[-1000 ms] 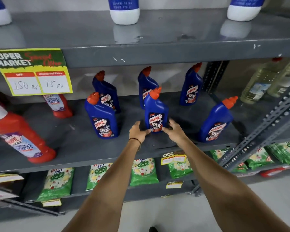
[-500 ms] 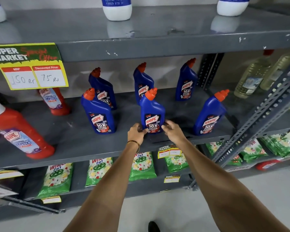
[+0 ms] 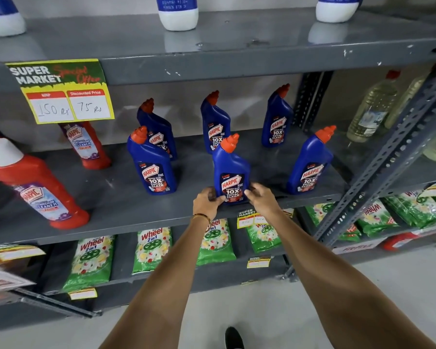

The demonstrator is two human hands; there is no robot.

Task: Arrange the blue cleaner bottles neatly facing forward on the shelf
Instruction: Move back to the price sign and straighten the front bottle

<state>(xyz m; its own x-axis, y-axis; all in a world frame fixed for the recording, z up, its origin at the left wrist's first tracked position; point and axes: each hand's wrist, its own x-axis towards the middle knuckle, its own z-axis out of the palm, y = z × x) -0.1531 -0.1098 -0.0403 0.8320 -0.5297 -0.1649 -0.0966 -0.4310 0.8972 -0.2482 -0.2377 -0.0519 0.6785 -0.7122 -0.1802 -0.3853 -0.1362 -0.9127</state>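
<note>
Several blue cleaner bottles with orange caps stand on the grey middle shelf point(image 3: 126, 205). The front centre bottle point(image 3: 230, 165) stands upright near the shelf's front edge, label facing me. My left hand point(image 3: 207, 201) grips its base from the left and my right hand point(image 3: 261, 197) from the right. A front left bottle point(image 3: 151, 165) and a front right bottle point(image 3: 310, 163), which is turned slightly, flank it. Three more blue bottles stand behind: back left point(image 3: 156, 129), back middle point(image 3: 214, 122), back right point(image 3: 276, 119).
Two red cleaner bottles point(image 3: 35, 187) stand at the shelf's left. A yellow price sign point(image 3: 61, 91) hangs from the upper shelf, where white-based bottles point(image 3: 178, 13) stand. Green detergent packs point(image 3: 151, 248) fill the lower shelf. A slanted metal upright point(image 3: 378, 167) and clear bottles point(image 3: 373, 109) are at right.
Both hands have stayed on the base of the front centre bottle, which keeps its place. The head camera has shifted slightly, so the shelf appears a little lower and further left.
</note>
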